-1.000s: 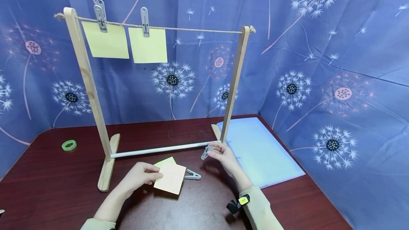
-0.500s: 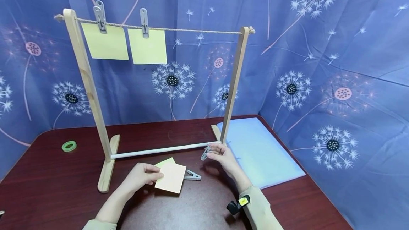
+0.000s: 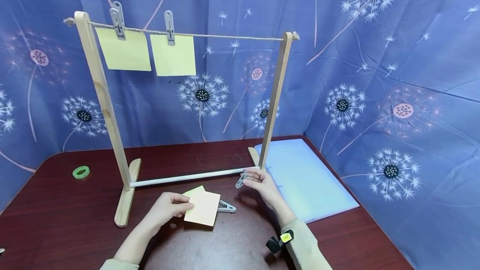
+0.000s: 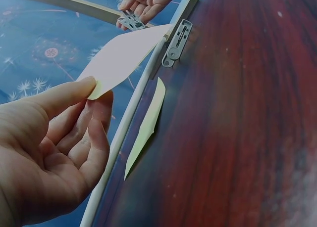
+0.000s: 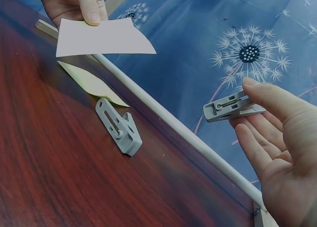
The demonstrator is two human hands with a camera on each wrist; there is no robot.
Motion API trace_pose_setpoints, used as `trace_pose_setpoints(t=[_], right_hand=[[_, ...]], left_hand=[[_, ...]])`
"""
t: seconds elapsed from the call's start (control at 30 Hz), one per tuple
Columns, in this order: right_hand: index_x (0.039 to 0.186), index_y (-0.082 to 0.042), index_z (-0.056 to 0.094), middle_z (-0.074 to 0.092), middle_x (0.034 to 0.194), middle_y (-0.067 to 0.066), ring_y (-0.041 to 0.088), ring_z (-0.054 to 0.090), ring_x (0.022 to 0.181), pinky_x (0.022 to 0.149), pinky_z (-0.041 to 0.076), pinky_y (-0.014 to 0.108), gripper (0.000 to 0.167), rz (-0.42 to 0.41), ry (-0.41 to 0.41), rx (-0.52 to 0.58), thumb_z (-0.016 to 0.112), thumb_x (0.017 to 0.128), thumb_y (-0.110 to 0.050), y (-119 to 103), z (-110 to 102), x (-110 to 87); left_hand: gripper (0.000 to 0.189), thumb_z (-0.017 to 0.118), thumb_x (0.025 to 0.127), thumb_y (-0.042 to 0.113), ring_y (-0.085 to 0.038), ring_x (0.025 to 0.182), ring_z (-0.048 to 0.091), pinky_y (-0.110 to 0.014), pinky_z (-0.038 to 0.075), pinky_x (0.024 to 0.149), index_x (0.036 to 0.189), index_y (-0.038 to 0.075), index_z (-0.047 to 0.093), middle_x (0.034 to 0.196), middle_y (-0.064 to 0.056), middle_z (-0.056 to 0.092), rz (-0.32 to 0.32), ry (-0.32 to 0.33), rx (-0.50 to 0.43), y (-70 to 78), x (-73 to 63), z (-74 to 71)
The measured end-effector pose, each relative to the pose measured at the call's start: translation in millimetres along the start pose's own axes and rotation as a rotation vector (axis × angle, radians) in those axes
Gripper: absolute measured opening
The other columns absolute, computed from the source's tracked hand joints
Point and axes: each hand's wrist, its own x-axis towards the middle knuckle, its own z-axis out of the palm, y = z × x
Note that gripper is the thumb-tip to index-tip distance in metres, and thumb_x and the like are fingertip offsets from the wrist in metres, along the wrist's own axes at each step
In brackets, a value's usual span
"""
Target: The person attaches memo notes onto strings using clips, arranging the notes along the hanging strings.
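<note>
Paper square (image 3: 202,208) is the piece at hand: the left hand (image 3: 168,211) holds it just above the table, on the near side of the white rod (image 3: 195,175).

Farthest left, a green ring (image 3: 81,176) lies on the table, outside the wooden left post (image 3: 101,91). From the rope (image 3: 232,36) at that end hang two yellow notes (image 3: 127,55), side by side, each under a grey clip.

Next comes the left hand, grasping the paper square by one edge between thumb and fingers. With so little of it gripped, the sheet could pivot or slip if the thumb eased, or crease if it were pinched harder. A curled yellow sheet (image 4: 145,130) lies on the table below; a low sweep of that hand could drag it. A loose clip (image 5: 119,128) rests beside it; whether they touch cannot be told.

Further right, the right hand (image 3: 261,186) pinches a grey clip (image 5: 223,108) between thumb and fingers, near the foot of the right post (image 3: 275,103). An off-centre squeeze might twist the clip free, and an uneven bite could leave paper crooked. Rightmost lies a pale blue folder (image 3: 311,178), close enough for the right forearm to nudge.
</note>
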Motion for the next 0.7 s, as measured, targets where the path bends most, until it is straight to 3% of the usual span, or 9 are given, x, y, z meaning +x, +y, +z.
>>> trace_pose_setpoints(t=[0.1,0.43,0.53,0.7], right_hand=[[0.129,0.022,0.044,0.069,0.095,-0.011,0.003,0.065,0.09,0.081,0.051,0.017,0.053,0.005,0.017,-0.012,0.068,0.088,-0.001,-1,0,-0.7],[0.122,0.015,0.055,0.071,0.094,-0.01,0.006,0.066,0.091,0.081,0.053,0.02,0.043,-0.082,-0.011,0.03,0.07,0.085,0.0,-11,-1,2.8],[0.121,0.009,0.06,0.072,0.094,-0.01,0.005,0.067,0.09,0.081,0.053,0.02,0.038,-0.085,-0.001,0.03,0.069,0.084,0.002,-18,0,5.7],[0.12,0.014,0.059,0.073,0.095,-0.01,0.003,0.068,0.089,0.08,0.054,0.02,0.039,-0.125,0.011,0.02,0.067,0.083,0.006,-38,2,13.6]], left_hand=[[0.036,0.074,0.084,0.013,-0.011,0.074,0.062,-0.028,0.053,0.065,0.107,-0.013,0.067,0.098,-0.014,0.072,-0.006,0.029,0.0,1.3,0.1,1.3],[0.033,0.075,0.085,0.016,-0.011,0.073,0.062,-0.028,0.051,0.069,0.108,-0.008,0.07,0.09,-0.005,0.074,-0.04,0.163,-0.059,8.0,5.0,1.5],[0.034,0.075,0.085,0.019,-0.01,0.077,0.062,-0.03,0.052,0.074,0.109,-0.005,0.071,0.095,-0.006,0.074,-0.041,0.194,-0.07,13.5,7.2,-0.8],[0.038,0.074,0.087,0.023,-0.011,0.077,0.06,-0.032,0.051,0.077,0.114,-0.004,0.069,0.094,-0.004,0.072,-0.022,0.241,-0.085,27.3,10.3,-5.6]])
